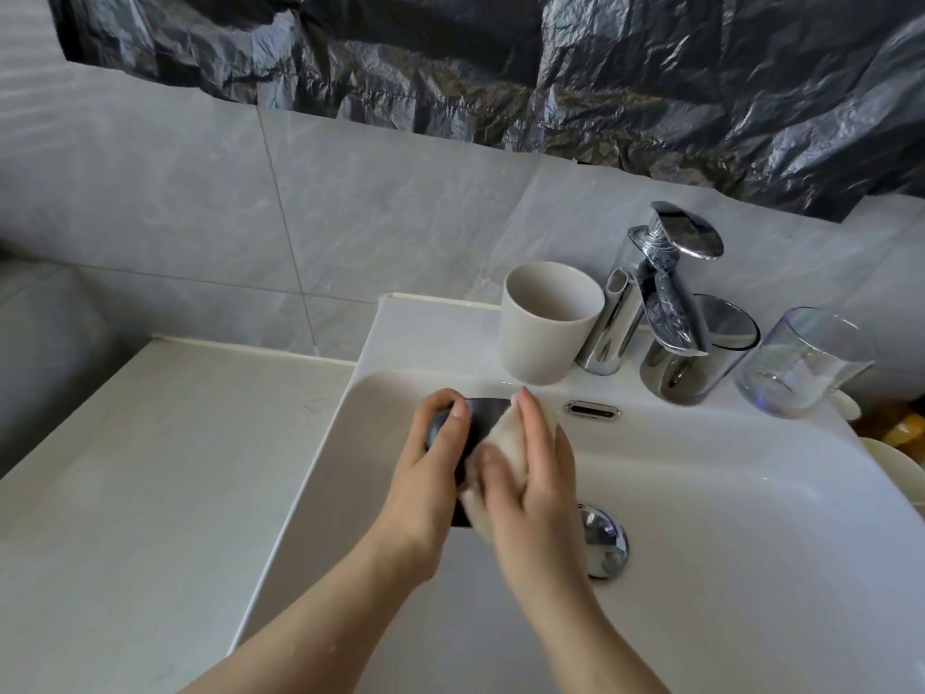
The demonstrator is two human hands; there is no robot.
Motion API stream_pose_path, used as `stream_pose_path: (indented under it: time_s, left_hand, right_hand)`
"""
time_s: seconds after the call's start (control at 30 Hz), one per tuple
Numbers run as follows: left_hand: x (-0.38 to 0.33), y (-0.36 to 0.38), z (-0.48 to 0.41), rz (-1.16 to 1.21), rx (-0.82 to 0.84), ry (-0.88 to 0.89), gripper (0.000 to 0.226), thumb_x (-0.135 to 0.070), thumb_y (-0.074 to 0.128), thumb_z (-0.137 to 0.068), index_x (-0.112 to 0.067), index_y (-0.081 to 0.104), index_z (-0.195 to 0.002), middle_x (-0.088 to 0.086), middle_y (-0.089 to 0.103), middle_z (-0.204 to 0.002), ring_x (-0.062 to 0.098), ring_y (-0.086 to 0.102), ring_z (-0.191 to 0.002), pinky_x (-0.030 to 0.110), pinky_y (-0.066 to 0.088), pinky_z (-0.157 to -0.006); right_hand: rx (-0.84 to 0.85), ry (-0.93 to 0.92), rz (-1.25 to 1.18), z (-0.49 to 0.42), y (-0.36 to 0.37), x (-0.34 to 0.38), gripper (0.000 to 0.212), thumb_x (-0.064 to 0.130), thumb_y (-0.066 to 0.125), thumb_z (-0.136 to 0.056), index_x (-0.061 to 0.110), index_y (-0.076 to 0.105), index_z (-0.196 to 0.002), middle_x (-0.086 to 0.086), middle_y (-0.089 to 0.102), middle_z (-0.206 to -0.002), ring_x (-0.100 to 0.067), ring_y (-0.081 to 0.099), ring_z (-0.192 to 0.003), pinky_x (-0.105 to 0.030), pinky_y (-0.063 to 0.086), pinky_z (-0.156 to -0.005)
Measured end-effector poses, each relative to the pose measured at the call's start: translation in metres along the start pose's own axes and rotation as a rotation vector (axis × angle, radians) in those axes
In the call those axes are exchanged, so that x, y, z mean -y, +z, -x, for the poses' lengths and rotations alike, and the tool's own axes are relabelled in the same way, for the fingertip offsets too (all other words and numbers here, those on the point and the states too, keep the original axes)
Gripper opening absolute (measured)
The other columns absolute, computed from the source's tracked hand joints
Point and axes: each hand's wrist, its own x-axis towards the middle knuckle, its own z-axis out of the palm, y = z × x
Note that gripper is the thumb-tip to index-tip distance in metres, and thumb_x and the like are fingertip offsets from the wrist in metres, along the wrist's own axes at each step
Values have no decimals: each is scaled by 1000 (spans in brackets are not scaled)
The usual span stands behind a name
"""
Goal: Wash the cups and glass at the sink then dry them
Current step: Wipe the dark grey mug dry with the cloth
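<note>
Over the white sink basin (pixel 726 518) my left hand (pixel 430 473) grips a dark cup (pixel 480 413), its fingers curled round the cup's side. My right hand (pixel 530 483) holds a cream cloth (pixel 505 438) against the cup and partly covers it. A beige cup (pixel 545 328) stands upright on the sink's back ledge, left of the chrome tap (pixel 650 293). A smoky grey glass (pixel 701 353) stands behind the tap's spout. A clear glass (pixel 801 363) stands at the right end of the ledge.
A white countertop (pixel 140 493) lies to the left of the sink. The chrome drain plug (pixel 603 540) sits in the basin just right of my hands. Crumpled black plastic sheet (pixel 550 67) covers the wall above. Pale dishes (pixel 896 468) peek in at the right edge.
</note>
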Motion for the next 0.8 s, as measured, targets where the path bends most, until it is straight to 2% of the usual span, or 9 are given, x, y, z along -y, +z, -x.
stream_pose_path:
  time_s: [0.17, 0.23, 0.3, 0.4, 0.43, 0.53, 0.63, 0.73, 0.8]
  left_hand:
    - [5, 3, 1, -69, 52, -19, 11, -33, 46, -98, -28, 56, -97, -5, 57, -83, 8, 53, -73, 13, 45, -58]
    - [3, 1, 0, -43, 40, -45, 15, -34, 46, -97, -25, 57, -96, -5, 58, -79, 9, 55, -71, 22, 47, -64]
    - [-1, -2, -2, -30, 40, -66, 19, -36, 44, -98, -22, 57, -100, -1, 60, -80, 15, 56, -68, 29, 49, -62]
    - [-2, -2, -2, -43, 54, -67, 15, -34, 47, -98, -27, 60, -96, -3, 62, -82, 17, 57, -76, 37, 49, -74]
    - [-1, -1, -1, -53, 67, -58, 13, -34, 48, -97, -30, 60, -92, -7, 62, -80, 13, 57, -78, 34, 47, -76]
    - [-2, -2, 0, -103, 113, -21, 8, -40, 56, -91, -33, 59, -87, -16, 60, -75, 3, 55, -72, 21, 43, -67]
    - [-4, -8, -2, -78, 101, 21, 12, -42, 55, -81, -32, 61, -82, -14, 62, -74, 6, 57, -71, 23, 45, -66]
    - [-5, -7, -1, -45, 94, -28, 14, -34, 52, -95, -30, 59, -84, -16, 64, -67, 5, 60, -59, 22, 49, -49]
    - [-1, -6, 0, -96, 105, 6, 12, -36, 55, -94, -36, 60, -83, -16, 64, -72, 5, 60, -67, 19, 50, -55]
  right_hand:
    - [-101, 455, -141, -41, -16, 5, 32, 42, 33, -93, 25, 55, -110, 3, 59, -118, -25, 52, -114, -31, 38, -91]
    - [-41, 286, -41, -29, -15, 10, 24, 41, 42, -92, 31, 52, -111, 7, 54, -115, -22, 51, -114, -28, 37, -86]
    - [14, 140, 70, -10, -11, 17, 40, 37, 54, -87, 35, 44, -126, 4, 43, -128, -18, 46, -118, -29, 39, -91]
    - [-20, 181, 55, -14, -11, 17, 30, 35, 61, -84, 31, 51, -111, 0, 49, -120, -18, 52, -106, -33, 44, -87]
    - [-47, 240, -18, -25, -14, 16, 16, 36, 60, -84, 27, 55, -96, -2, 56, -108, -22, 56, -99, -34, 46, -81]
    - [-62, 387, -165, -50, -21, 18, 22, 30, 51, -90, 19, 52, -71, -5, 60, -83, -30, 56, -89, -36, 45, -76]
    - [-85, 261, -108, -31, -11, 17, 16, 36, 56, -83, 21, 54, -87, -7, 61, -105, -28, 56, -101, -37, 45, -85]
    - [-82, 119, 29, -5, -3, 16, 42, 35, 68, -76, 27, 51, -113, 6, 44, -118, -10, 45, -105, -26, 40, -84]
    - [-124, 167, -28, -13, -6, 13, 25, 42, 68, -75, 29, 54, -90, 3, 52, -104, -13, 50, -94, -23, 40, -73]
